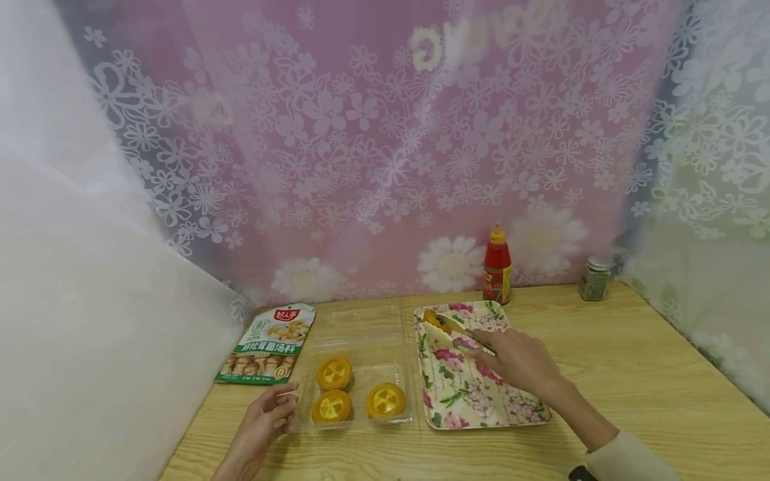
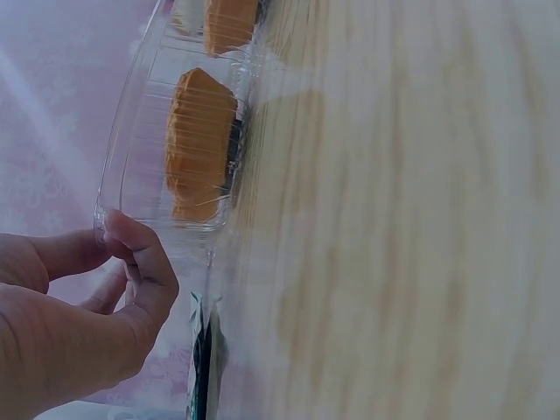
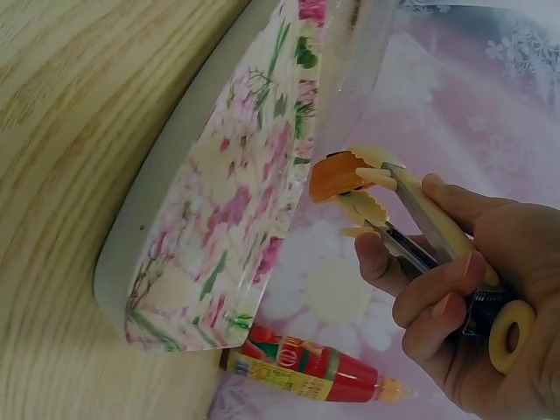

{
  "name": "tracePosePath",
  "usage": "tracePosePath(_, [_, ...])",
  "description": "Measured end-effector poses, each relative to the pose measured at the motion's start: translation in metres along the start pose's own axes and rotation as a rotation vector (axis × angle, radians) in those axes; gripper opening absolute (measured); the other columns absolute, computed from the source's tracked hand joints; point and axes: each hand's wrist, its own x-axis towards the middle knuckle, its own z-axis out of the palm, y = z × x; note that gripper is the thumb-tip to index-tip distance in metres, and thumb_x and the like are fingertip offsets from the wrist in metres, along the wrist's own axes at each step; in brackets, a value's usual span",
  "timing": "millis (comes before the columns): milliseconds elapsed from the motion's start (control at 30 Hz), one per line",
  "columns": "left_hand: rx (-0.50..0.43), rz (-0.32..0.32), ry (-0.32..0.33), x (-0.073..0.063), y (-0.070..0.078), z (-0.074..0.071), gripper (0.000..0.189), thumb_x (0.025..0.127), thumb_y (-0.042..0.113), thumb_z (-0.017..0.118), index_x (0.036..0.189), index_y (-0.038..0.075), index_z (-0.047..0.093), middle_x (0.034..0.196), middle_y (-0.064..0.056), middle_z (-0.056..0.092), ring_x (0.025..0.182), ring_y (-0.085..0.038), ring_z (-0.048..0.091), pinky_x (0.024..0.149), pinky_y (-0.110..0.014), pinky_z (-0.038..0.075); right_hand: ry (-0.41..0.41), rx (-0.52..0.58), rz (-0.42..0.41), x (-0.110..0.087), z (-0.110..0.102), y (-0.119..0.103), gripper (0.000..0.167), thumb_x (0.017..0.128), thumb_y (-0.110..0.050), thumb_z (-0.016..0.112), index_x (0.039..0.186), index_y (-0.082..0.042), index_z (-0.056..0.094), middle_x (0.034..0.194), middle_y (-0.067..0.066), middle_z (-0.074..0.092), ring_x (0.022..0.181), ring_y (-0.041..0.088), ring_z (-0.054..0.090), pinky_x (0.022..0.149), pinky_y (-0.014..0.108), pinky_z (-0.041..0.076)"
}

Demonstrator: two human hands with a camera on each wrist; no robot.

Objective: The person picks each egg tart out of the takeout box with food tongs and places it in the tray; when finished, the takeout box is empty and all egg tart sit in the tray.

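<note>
My right hand (image 1: 523, 361) grips a pair of tongs (image 3: 429, 219) with cream scalloped tips. Between those tips is an egg tart (image 3: 337, 175), at the far left corner of the flowered tray (image 1: 445, 401); whether it touches the tray I cannot tell. At the near left corner of a clear plastic box (image 1: 367, 364), my left hand (image 1: 265, 421) pinches the rim between thumb and finger, as the left wrist view shows. Inside the box sit three more tarts: one at the back left (image 1: 333, 373), a front-left tart (image 1: 331, 406) and a front-right tart (image 1: 386, 400).
Left of the box lies a green and white food packet (image 1: 267, 344). The box's lid (image 1: 359, 323) lies folded back behind it. A red sauce bottle (image 1: 496, 267) stands behind the tray, and a small glass jar (image 1: 594, 279) is at the back right. Flowered curtains (image 1: 385, 167) enclose the wooden table (image 1: 625, 361).
</note>
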Motion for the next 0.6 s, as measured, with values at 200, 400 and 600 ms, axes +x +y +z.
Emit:
tracePosePath(200, [0.000, 0.006, 0.012, 0.001, 0.000, 0.002, 0.042, 0.106, 0.015, 0.062, 0.146, 0.003, 0.054, 0.111, -0.007, 0.063, 0.077, -0.018, 0.055, 0.071, -0.035, 0.054, -0.003, -0.009, 0.038, 0.007, 0.010, 0.006, 0.046, 0.100, -0.038, 0.070, 0.134, -0.007, 0.071, 0.082, 0.001, 0.073, 0.051, 0.010, 0.043, 0.044, 0.028, 0.030])
tracePosePath(400, [0.005, 0.008, 0.011, 0.001, -0.001, 0.002, 0.041, 0.107, 0.015, 0.061, 0.146, 0.003, 0.054, 0.112, -0.007, 0.063, 0.078, -0.018, 0.055, 0.071, -0.036, 0.053, 0.000, -0.060, 0.068, 0.016, 0.023, 0.013, 0.045, 0.101, -0.038, 0.069, 0.132, -0.006, 0.071, 0.081, 0.004, 0.072, 0.056, 0.011, 0.049, 0.044, 0.028, 0.033])
tracePosePath(600, [0.010, 0.008, 0.022, 0.001, -0.002, 0.001, 0.040, 0.107, 0.015, 0.061, 0.145, 0.003, 0.056, 0.113, -0.008, 0.062, 0.079, -0.018, 0.054, 0.071, -0.035, 0.054, 0.027, -0.124, 0.048, 0.021, 0.032, 0.014, 0.044, 0.102, -0.039, 0.067, 0.133, -0.008, 0.070, 0.052, -0.006, 0.043, 0.044, 0.010, 0.030, 0.041, 0.026, 0.022])
